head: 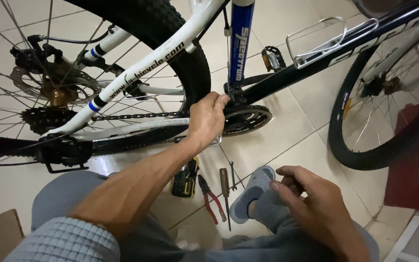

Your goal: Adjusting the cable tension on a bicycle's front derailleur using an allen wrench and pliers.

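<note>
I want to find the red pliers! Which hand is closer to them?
The right hand. It rests on the knee just right of the red pliers on the floor. The left hand is farther up, touching the bike's chainring.

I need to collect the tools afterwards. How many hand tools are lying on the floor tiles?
4, all between the knees: a yellow-black tool leftmost, red-handled pliers, a wooden-handled screwdriver, and a thin metal tool beside it. The left forearm may hide more.

Dim, even indoor light, soft shadows, sharp centre, wide-angle bending at edges.
</note>
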